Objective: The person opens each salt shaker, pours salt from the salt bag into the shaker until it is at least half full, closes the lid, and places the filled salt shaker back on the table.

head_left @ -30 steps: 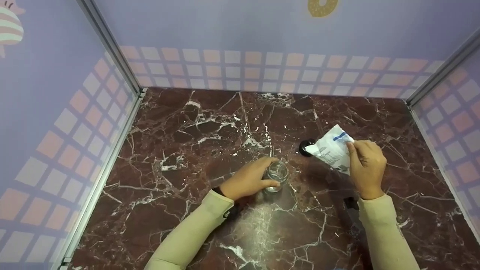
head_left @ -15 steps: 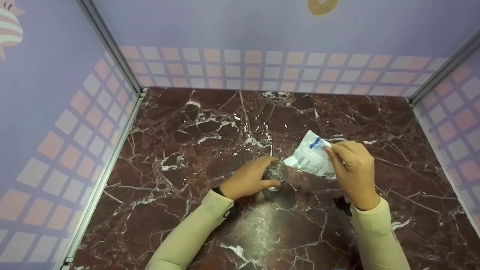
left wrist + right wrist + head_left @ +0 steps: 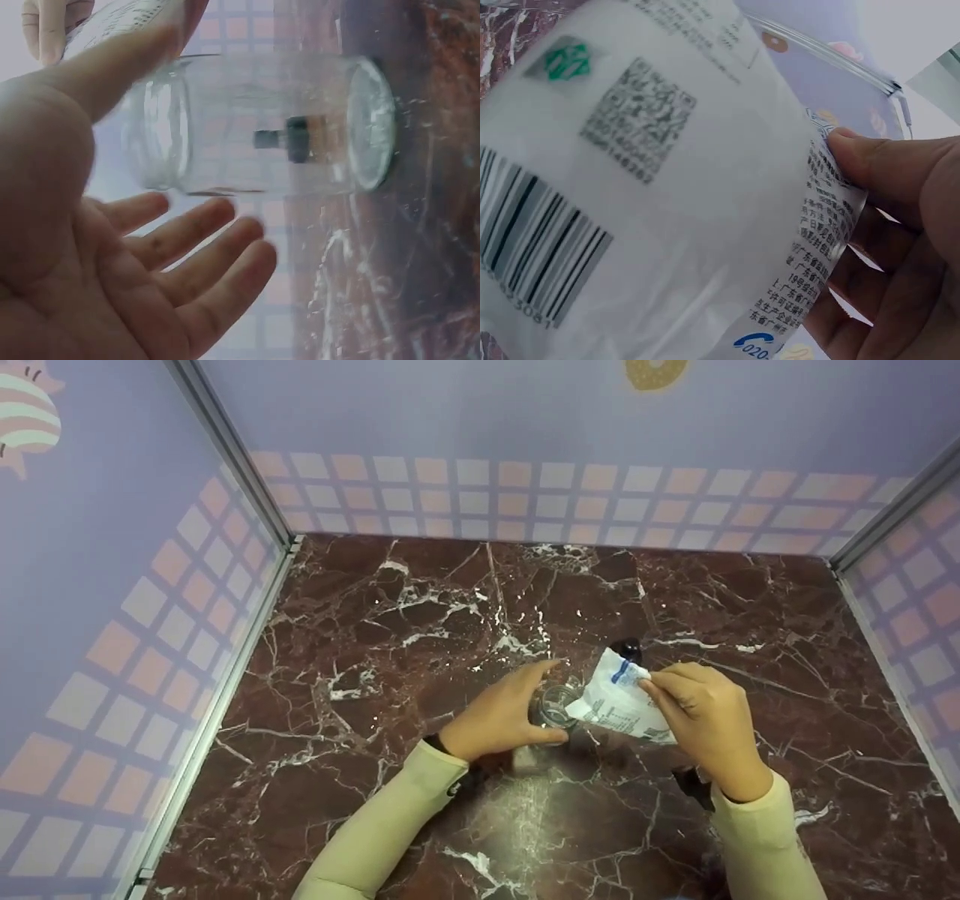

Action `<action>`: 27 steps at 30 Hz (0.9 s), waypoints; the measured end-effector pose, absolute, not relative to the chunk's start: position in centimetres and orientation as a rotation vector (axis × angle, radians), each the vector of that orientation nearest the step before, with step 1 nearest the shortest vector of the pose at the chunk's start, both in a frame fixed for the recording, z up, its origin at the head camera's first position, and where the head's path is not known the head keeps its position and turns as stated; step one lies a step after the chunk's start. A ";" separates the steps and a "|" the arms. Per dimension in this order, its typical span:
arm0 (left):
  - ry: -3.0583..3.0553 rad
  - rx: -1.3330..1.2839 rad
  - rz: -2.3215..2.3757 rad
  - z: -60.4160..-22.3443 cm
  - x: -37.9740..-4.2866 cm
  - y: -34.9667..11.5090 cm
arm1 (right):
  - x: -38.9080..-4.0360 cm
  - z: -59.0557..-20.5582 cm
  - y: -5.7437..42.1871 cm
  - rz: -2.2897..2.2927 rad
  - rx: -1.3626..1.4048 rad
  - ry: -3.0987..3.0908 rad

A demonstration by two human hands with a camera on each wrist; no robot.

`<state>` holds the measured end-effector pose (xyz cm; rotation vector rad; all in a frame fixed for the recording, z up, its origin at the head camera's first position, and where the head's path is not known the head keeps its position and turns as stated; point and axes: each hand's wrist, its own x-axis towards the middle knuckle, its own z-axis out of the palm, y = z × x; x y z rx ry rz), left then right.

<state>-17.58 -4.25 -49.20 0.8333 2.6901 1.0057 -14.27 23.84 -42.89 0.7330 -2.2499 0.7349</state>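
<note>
A clear glass jar (image 3: 556,705) stands upright on the marble-patterned tabletop. My left hand (image 3: 495,716) is spread around its left side. In the left wrist view the fingers stretch out apart from the glass (image 3: 369,124), and the thumb side overlaps the mouth. My right hand (image 3: 705,720) pinches a white printed plastic packet (image 3: 619,705) at its upper edge. The packet tilts down to the left, its lower corner at the jar's mouth. Up close, its face (image 3: 705,195) shows a barcode and a QR code.
Behind the packet stands a small dark bottle (image 3: 626,647); through the jar it appears amber-brown with a black top (image 3: 298,140). White flecks (image 3: 540,619) lie scattered beyond the jar. Purple checked panels (image 3: 450,412) enclose the back and both sides.
The packet has moved left and nearer, from beside the dark bottle to the jar's mouth. My left hand has loosened from gripping the jar, its fingers spreading wider.
</note>
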 end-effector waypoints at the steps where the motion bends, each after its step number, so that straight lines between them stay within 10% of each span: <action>1: 2.716 0.853 1.031 -48.9 -17.5 -4.3 | -14.2 -42.9 23.9 0.730 0.734 -2.251; 12: 2.949 1.399 1.187 -44.3 -14.6 -2.5 | -13.7 -42.9 23.1 0.734 0.894 -2.227; 27: 2.998 1.512 0.967 -44.3 -14.4 -1.1 | -12.8 -43.1 21.7 0.682 1.178 -2.213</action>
